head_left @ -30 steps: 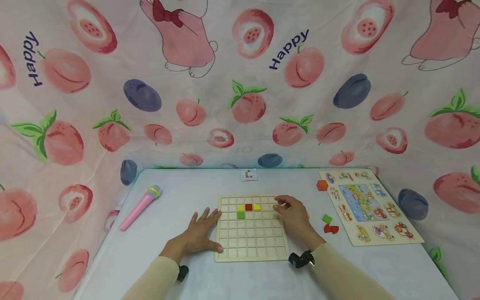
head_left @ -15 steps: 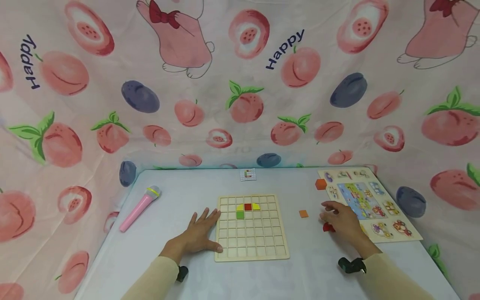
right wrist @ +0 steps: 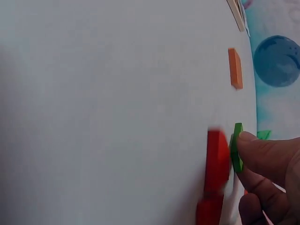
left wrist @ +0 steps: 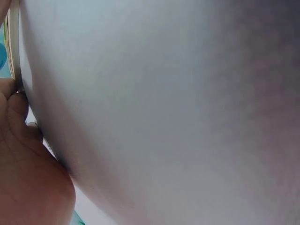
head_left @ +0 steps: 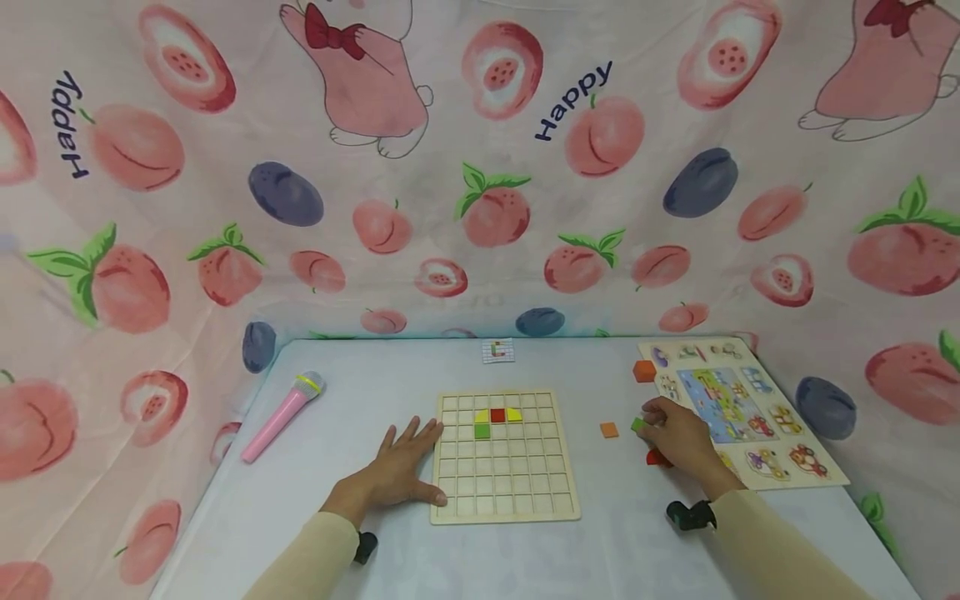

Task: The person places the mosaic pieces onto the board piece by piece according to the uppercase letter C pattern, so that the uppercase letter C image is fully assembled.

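Note:
A wooden grid board (head_left: 504,500) lies at the table's middle with two yellow pieces, a red piece (head_left: 497,414) and a green piece (head_left: 482,431) set in its upper cells. My left hand (head_left: 401,467) lies flat, fingers spread, against the board's left edge. To the right of the board my right hand (head_left: 675,433) pinches a green piece (head_left: 637,425) (right wrist: 236,147) just above the table. Red pieces (head_left: 656,457) (right wrist: 216,161) lie under that hand. A small orange square (head_left: 609,430) (right wrist: 235,68) lies between hand and board.
A pink toy microphone (head_left: 281,415) lies at the left. A picture puzzle board (head_left: 738,412) sits at the right, with an orange block (head_left: 643,371) by its far corner. A small card (head_left: 498,350) lies at the back edge. Fruit-print cloth walls surround the table.
My right hand left the board's upper right, moved right to the loose pieces and took hold of the green piece, uncovering the orange square. The left hand stayed still.

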Demonstrator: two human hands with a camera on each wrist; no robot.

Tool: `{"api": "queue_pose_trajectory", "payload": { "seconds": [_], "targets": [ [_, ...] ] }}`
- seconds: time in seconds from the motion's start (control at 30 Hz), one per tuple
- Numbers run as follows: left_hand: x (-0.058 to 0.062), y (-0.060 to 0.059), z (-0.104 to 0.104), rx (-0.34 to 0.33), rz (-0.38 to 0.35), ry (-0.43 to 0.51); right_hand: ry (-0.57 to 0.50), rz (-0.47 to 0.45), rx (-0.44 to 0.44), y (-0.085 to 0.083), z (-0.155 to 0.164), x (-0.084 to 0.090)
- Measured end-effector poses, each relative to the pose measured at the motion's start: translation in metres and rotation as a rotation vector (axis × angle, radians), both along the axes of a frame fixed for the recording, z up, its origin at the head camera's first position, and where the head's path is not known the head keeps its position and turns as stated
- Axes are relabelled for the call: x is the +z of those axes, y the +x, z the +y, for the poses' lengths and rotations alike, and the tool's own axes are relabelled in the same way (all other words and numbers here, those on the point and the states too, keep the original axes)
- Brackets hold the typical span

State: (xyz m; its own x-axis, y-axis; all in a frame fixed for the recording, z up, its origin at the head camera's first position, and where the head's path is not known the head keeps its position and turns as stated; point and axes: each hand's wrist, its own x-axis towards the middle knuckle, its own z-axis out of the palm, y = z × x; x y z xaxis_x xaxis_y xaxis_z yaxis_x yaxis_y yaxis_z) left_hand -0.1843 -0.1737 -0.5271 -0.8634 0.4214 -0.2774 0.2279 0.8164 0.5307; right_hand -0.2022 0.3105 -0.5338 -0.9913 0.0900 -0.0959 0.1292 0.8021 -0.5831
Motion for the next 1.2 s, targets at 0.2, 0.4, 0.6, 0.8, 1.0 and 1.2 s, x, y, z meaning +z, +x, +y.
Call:
{"api": "queue_pose_trajectory", "payload": {
  "seconds": [0.2,0.4,0.6,0.8,1.0,1.2],
  "targets": [
    [0.001,0.001,-0.001,-0.007,-0.003,0.005,-0.069,0.046,0.041,-0.017,-0.016,-0.007],
    [0.0,0.0,-0.002,-0.011,0.0,-0.009,-0.126,-0.004,0.032,-0.014,-0.012,-0.008],
    [-0.001,0.0,-0.003,-0.005,-0.002,-0.009,-0.097,-0.031,0.034,-0.014,-0.014,-0.008],
    [-0.002,0.0,-0.002,-0.007,-0.001,-0.005,-0.083,-0.034,0.01,-0.015,-0.018,-0.008],
    [-0.001,0.0,-0.002,-0.004,-0.003,-0.006,-0.142,-0.004,-0.046,-0.016,-0.019,-0.005],
    [0.0,0.0,-0.002,-0.001,-0.003,-0.006,-0.222,0.127,-0.104,-0.017,-0.029,-0.006]
  ]
}}
